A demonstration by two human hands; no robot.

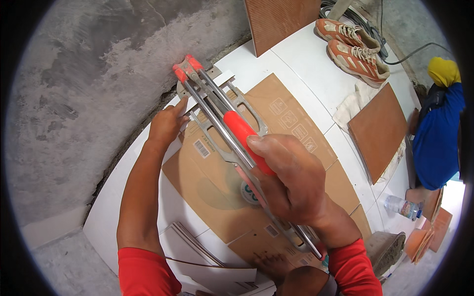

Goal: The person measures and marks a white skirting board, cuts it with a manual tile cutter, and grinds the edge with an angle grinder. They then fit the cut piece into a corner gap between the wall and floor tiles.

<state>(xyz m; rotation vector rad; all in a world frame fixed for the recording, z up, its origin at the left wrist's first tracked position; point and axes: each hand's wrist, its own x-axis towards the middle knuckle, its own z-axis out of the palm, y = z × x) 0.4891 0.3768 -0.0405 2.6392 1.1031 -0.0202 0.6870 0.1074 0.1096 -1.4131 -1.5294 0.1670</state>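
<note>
A manual tile cutter [213, 118] with twin metal rails and red end caps lies slantwise over a flattened cardboard box [291, 116]. My right hand [298, 182] is wrapped round its red handle [239, 127], thumb on top. At the cutter's far end, by the wall, a narrow white tile [224, 77] lies across under the rails. My left hand [167, 122] grips the tile's left end, index finger stretched along it; its lower fingers are partly hidden. The cutter's near end is partly covered by my right hand and forearm.
White tile pieces [190, 249] lie near my left forearm. To the right are a brown tile [377, 133] on a cloth, orange shoes [353, 49], a water bottle [402, 207] and a mortar-smeared container [387, 251]. Another brown tile [281, 22] stands far back. A person in blue [439, 133] is at right.
</note>
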